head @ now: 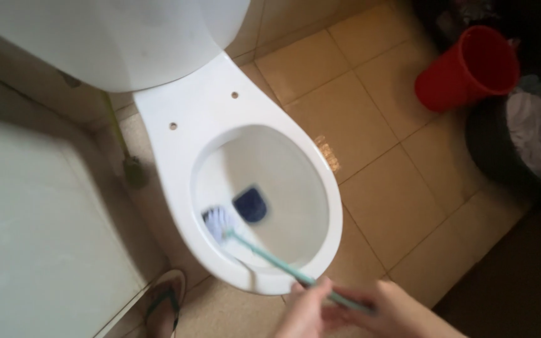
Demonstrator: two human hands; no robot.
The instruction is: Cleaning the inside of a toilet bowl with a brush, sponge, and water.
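Gripping the slim pale-green plastic handle of a toilet brush (283, 266), both hands sit at the bottom edge of our view. The left hand (305, 310) has its fingers (313, 289) clenched round the shaft nearer the bowl, and the right hand (402, 310) closes round the handle's end just behind it, the two hands touching or very nearly so. Following the shaft outward, we see it slope up and left over the front rim of the white ceramic toilet bowl (176, 163), which has no seat fitted, only two bare hinge holes. The brush's white bristle head (219, 222) is inside the bowl, low on the left inner wall, blurred, just beside the dark blue patch at the drain (250, 204).

We judge the scrubbing of the inner wall to be the step in hand, with the head working near the waterline. The next stroke calls for a firm two-handed hold and a sweep round the curve without knocking the rim.

Further out: a white cistern (114, 37) above, beige floor tiles (358, 125), a red plastic bucket (471, 69) tipped at upper right beside a dark bin of crumpled paper (527, 144), and a sandalled foot (165, 303) at lower left.
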